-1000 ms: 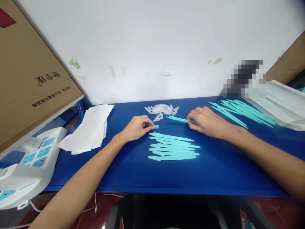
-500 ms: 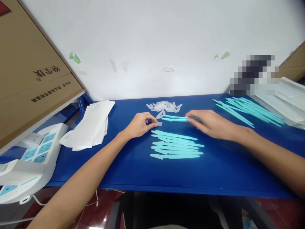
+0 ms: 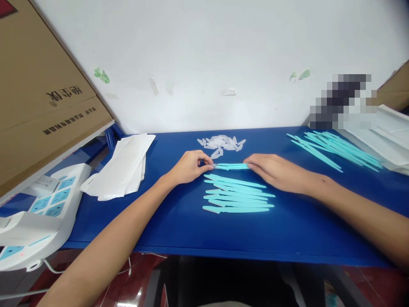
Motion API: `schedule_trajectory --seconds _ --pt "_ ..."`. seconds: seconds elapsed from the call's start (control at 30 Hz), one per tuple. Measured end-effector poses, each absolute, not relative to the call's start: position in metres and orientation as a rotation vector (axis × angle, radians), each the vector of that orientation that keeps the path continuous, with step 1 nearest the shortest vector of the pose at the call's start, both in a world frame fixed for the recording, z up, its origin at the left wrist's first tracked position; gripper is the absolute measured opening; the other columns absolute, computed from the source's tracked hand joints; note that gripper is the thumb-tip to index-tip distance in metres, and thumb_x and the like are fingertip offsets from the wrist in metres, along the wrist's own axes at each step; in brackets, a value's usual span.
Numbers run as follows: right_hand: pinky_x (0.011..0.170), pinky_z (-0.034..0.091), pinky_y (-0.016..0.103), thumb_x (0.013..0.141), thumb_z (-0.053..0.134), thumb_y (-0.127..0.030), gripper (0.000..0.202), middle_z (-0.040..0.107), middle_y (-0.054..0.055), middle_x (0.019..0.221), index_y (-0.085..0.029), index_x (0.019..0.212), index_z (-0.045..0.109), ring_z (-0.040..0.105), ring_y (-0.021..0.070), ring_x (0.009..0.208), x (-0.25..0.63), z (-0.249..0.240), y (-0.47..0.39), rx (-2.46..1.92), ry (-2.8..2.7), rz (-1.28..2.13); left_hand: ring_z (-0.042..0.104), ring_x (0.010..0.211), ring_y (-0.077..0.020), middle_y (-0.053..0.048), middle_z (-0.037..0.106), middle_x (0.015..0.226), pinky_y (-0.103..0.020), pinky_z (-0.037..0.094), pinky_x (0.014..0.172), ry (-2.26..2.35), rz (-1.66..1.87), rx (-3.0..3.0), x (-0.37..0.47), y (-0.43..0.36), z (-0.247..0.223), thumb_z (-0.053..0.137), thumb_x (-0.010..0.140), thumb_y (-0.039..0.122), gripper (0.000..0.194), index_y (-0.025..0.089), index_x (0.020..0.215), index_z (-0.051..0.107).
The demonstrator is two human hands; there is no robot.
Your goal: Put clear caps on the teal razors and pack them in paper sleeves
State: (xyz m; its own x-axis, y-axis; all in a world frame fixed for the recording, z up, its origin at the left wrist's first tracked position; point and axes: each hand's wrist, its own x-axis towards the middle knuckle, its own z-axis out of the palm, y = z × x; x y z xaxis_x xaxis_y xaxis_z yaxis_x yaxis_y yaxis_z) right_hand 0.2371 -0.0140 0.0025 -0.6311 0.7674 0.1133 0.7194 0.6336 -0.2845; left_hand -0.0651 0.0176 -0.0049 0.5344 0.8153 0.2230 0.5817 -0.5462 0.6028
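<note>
Between finger and thumb, my left hand (image 3: pixel 194 166) pinches small clear plastic caps (image 3: pixel 215 165), mostly hidden by the fingertips. My right hand (image 3: pixel 275 169) is closed on the handle ends of turquoise eyebrow razors (image 3: pixel 232 166), seemingly two side by side. Their blade ends meet the caps at my left fingertips; how far they are inside I cannot tell. Just below lies a row of several turquoise razors (image 3: pixel 238 198), blade ends to the left. Behind my hands is a loose pile of translucent caps (image 3: pixel 223 143).
More turquoise razors (image 3: pixel 345 149) lie at the right beside a white tray (image 3: pixel 391 132). White paper-like sheets (image 3: pixel 123 168) rest on the blue table (image 3: pixel 179 226) at left, near a white power strip (image 3: pixel 68 204). A cardboard box (image 3: pixel 41 85) leans in from the left.
My right hand has moved left and slightly down with the razors, bringing their blade ends to the caps in my left hand. My left hand has hardly moved.
</note>
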Motion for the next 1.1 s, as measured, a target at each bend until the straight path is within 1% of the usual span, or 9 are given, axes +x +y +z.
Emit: schedule_trajectory --seconds 0.2,0.37,0.53,0.77,0.9,1.1 --pt "0.075 0.05 0.037 0.108 0.027 -0.039 0.046 0.072 0.012 0.1 -0.018 0.11 0.067 0.067 0.0245 0.085 0.2322 -0.0031 -0.0157 -1.193 -2.68 0.087 0.055 0.074 -0.0155 -0.003 0.072 0.087 -0.031 0.043 0.07 1.139 0.668 2.294 -0.0636 0.0168 -0.0048 0.073 0.088 0.032 0.014 0.019 0.09 0.079" --pt "0.072 0.049 0.035 0.107 0.028 -0.037 0.045 0.07 0.011 0.093 -0.018 0.106 0.068 0.065 0.0226 0.078 0.2285 -0.0008 -0.0185 -1.241 -2.68 0.004 0.054 0.075 -0.015 -0.002 0.073 0.088 -0.03 0.042 0.071 1.144 0.641 2.279 -0.0636 0.0173 -0.0041 0.075 0.088 0.031 0.013 0.02 0.091 0.079" --pt "0.072 0.049 0.035 0.108 0.027 -0.035 0.046 0.07 0.013 0.097 -0.017 0.11 0.069 0.066 0.0234 0.082 0.2284 -0.0002 -0.0183 -1.239 -2.703 -0.018 0.054 0.074 -0.0152 -0.002 0.073 0.088 -0.029 0.042 0.07 1.159 0.645 2.265 -0.0632 0.0164 -0.0035 0.075 0.087 0.029 0.011 0.02 0.091 0.08" --pt "0.073 0.05 0.035 0.107 0.031 -0.036 0.045 0.071 0.013 0.097 -0.017 0.111 0.072 0.068 0.0243 0.085 0.2284 0.0001 -0.0184 -1.234 -2.708 -0.038 0.054 0.075 -0.0154 -0.003 0.075 0.09 -0.03 0.042 0.071 1.156 0.638 2.275 -0.0625 0.0173 -0.0044 0.074 0.087 0.031 0.013 0.02 0.09 0.08" --pt "0.075 0.052 0.036 0.107 0.031 -0.035 0.045 0.072 0.013 0.099 -0.016 0.114 0.072 0.069 0.0249 0.087 0.2293 -0.0014 -0.0174 -1.23 -2.712 -0.021 0.055 0.075 -0.0158 -0.002 0.075 0.088 -0.03 0.042 0.072 1.155 0.639 2.277 -0.063 0.0176 -0.0044 0.074 0.087 0.033 0.015 0.02 0.091 0.08" --pt "0.079 0.054 0.037 0.108 0.03 -0.035 0.047 0.073 0.014 0.102 -0.015 0.12 0.071 0.07 0.0257 0.092 0.2313 -0.0037 -0.0155 -1.207 -2.725 -0.017 0.058 0.077 -0.0166 -0.003 0.076 0.09 -0.031 0.043 0.072 1.142 0.64 2.276 -0.0631 0.0165 -0.0033 0.073 0.087 0.034 0.016 0.02 0.09 0.08"
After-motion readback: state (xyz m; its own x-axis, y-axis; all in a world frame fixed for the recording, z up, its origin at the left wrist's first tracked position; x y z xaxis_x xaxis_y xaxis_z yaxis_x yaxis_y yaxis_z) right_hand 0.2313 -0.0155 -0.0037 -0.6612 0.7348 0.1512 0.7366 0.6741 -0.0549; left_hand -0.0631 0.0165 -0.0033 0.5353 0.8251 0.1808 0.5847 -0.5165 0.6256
